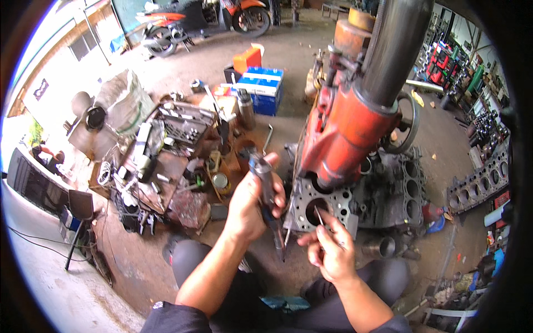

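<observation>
My left hand is wrapped round a dark, tube-shaped tool with blue parts. The tool stands nearly upright, its narrow end pointing down between my knees. Beside it, my right hand pinches a thin, pale rod-like piece, too small to name exactly. Its tip shows against a round bore of the metal engine block beyond; whether it reaches inside, I cannot tell. Over the block stands a red machine head with a thick dark column and a handwheel.
A low bench crowded with tools stands to the left. Behind it are a blue box and an orange case. More engine blocks lie at right, near a metal cylinder sleeve. A motorcycle is parked at the back.
</observation>
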Action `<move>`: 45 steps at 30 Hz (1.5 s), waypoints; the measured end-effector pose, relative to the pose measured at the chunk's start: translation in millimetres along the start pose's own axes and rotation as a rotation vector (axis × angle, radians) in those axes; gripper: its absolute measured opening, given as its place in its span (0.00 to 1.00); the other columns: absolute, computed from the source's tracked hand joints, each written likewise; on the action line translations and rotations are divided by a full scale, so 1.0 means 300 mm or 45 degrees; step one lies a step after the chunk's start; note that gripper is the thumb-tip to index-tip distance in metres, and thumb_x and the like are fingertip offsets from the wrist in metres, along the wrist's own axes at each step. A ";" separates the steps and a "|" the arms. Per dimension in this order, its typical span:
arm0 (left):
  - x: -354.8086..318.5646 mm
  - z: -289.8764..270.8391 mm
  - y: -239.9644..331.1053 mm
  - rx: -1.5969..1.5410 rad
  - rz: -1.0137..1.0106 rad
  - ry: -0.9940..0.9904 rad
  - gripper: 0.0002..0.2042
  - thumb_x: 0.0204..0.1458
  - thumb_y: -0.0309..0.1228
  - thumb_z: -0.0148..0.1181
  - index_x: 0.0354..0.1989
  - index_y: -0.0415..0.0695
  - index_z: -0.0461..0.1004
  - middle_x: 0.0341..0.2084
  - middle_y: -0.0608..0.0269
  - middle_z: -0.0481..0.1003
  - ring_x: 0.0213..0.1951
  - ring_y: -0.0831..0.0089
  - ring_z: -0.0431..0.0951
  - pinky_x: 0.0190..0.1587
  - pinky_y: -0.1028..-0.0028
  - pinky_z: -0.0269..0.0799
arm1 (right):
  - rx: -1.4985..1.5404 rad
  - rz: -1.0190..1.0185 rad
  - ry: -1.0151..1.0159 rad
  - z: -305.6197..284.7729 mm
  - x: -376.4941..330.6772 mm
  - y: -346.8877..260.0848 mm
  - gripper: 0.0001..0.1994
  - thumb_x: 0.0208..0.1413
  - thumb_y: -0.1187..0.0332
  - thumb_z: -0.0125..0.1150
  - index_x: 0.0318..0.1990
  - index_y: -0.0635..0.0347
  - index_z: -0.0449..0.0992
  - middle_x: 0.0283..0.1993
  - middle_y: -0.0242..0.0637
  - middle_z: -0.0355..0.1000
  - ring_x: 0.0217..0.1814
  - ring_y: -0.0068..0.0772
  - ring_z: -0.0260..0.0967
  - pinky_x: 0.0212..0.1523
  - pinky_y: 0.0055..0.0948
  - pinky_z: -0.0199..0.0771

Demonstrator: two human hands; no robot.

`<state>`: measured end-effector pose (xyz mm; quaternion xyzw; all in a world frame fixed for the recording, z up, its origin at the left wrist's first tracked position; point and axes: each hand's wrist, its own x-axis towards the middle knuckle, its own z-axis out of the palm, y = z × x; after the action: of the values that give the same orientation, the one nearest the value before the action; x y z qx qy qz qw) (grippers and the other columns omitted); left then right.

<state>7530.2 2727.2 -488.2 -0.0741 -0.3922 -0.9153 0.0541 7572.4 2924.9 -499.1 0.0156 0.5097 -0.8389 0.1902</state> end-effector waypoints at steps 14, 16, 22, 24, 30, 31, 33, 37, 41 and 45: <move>-0.049 0.056 -0.036 0.485 -0.222 -0.367 0.31 0.60 0.39 0.62 0.69 0.41 0.59 0.41 0.64 0.75 0.42 0.79 0.74 0.44 0.77 0.72 | -0.163 0.062 -0.083 -0.041 -0.041 -0.066 0.10 0.64 0.69 0.58 0.43 0.68 0.78 0.24 0.40 0.77 0.19 0.21 0.70 0.20 0.18 0.71; -0.049 0.058 -0.030 0.500 -0.215 -0.428 0.28 0.61 0.32 0.61 0.69 0.43 0.60 0.44 0.66 0.74 0.47 0.79 0.74 0.53 0.74 0.70 | -0.113 0.092 -0.087 -0.047 -0.044 -0.069 0.10 0.64 0.68 0.58 0.43 0.68 0.78 0.24 0.40 0.77 0.18 0.21 0.70 0.20 0.18 0.71; -0.051 0.057 -0.013 0.929 -0.005 -0.507 0.30 0.59 0.32 0.63 0.68 0.40 0.61 0.52 0.60 0.73 0.53 0.73 0.72 0.59 0.71 0.66 | -0.250 0.002 -0.100 -0.038 -0.050 -0.061 0.09 0.65 0.69 0.57 0.43 0.69 0.76 0.25 0.39 0.76 0.20 0.21 0.71 0.22 0.18 0.72; -0.052 0.057 -0.012 0.894 -0.005 -0.516 0.30 0.58 0.32 0.64 0.68 0.40 0.61 0.53 0.60 0.73 0.55 0.73 0.71 0.60 0.71 0.65 | -0.369 -0.118 -0.109 -0.030 -0.056 -0.057 0.09 0.65 0.70 0.57 0.43 0.69 0.76 0.26 0.39 0.76 0.21 0.21 0.72 0.22 0.18 0.73; -0.061 0.060 -0.014 0.821 -0.066 -0.475 0.30 0.58 0.32 0.64 0.67 0.40 0.62 0.52 0.61 0.73 0.54 0.75 0.70 0.58 0.72 0.65 | -0.526 -0.268 -0.075 -0.015 -0.069 -0.042 0.07 0.64 0.73 0.58 0.44 0.69 0.76 0.27 0.38 0.77 0.25 0.22 0.75 0.25 0.19 0.74; -0.064 0.061 -0.014 0.823 -0.093 -0.457 0.29 0.58 0.32 0.64 0.67 0.40 0.62 0.52 0.61 0.73 0.53 0.76 0.70 0.58 0.73 0.65 | -0.539 -0.291 -0.067 -0.015 -0.068 -0.041 0.07 0.64 0.73 0.58 0.44 0.69 0.76 0.28 0.38 0.78 0.26 0.22 0.75 0.25 0.19 0.74; -0.067 0.061 -0.019 0.785 -0.092 -0.445 0.29 0.58 0.32 0.63 0.67 0.40 0.62 0.51 0.61 0.73 0.52 0.76 0.70 0.58 0.73 0.65 | -0.737 -0.421 -0.083 -0.018 -0.065 -0.040 0.07 0.64 0.73 0.58 0.44 0.69 0.76 0.28 0.38 0.78 0.26 0.22 0.76 0.26 0.20 0.75; -0.071 0.068 -0.054 0.636 -0.063 -0.369 0.28 0.61 0.33 0.61 0.67 0.40 0.61 0.47 0.60 0.74 0.46 0.77 0.74 0.52 0.75 0.70 | -0.714 -0.436 -0.082 -0.024 -0.059 -0.045 0.07 0.64 0.73 0.57 0.44 0.68 0.77 0.28 0.39 0.78 0.25 0.21 0.74 0.26 0.20 0.74; -0.071 0.088 -0.129 0.286 -0.013 -0.022 0.27 0.64 0.39 0.55 0.68 0.41 0.58 0.38 0.59 0.76 0.35 0.76 0.77 0.38 0.76 0.73 | -0.233 -0.490 0.019 -0.020 -0.039 -0.030 0.08 0.64 0.73 0.56 0.46 0.66 0.76 0.29 0.40 0.77 0.20 0.21 0.70 0.22 0.19 0.73; -0.090 0.113 -0.206 0.328 0.074 0.200 0.26 0.64 0.33 0.56 0.67 0.39 0.59 0.39 0.62 0.76 0.37 0.79 0.76 0.43 0.77 0.73 | -0.308 -0.372 0.208 -0.014 -0.001 0.014 0.06 0.63 0.75 0.59 0.45 0.65 0.78 0.28 0.29 0.74 0.24 0.14 0.67 0.25 0.16 0.69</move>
<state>7550.2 2795.4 -513.7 -0.0059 -0.4987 -0.8584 0.1201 7573.3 2926.9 -504.5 -0.0135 0.6173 -0.7862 0.0250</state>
